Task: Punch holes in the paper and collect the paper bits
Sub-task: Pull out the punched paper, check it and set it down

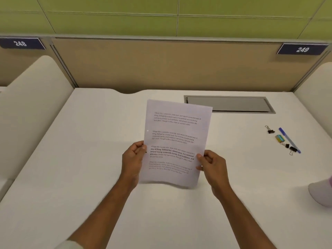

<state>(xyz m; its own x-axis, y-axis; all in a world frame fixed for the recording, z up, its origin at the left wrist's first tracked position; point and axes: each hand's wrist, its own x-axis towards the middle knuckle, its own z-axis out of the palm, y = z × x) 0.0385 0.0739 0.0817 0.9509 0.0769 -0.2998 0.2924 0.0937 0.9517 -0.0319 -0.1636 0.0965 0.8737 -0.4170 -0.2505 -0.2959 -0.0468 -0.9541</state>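
Note:
A white sheet of printed paper [176,139] with several paragraphs of text is held up above the white desk [89,141], tilted slightly to the right. My left hand [133,159] pinches its left edge. At the opposite, right edge, my right hand [212,164] pinches the sheet low down. A small punched hole shows near the left margin, about mid-height. No hole punch is in view.
At the right of the desk lie several black binder clips [270,130], a blue pen [289,140] and a small yellow-and-teal eraser [280,138]. A grey cable hatch [229,104] sits at the back. A pale object [321,193] pokes in at the right edge. Partition walls surround the desk.

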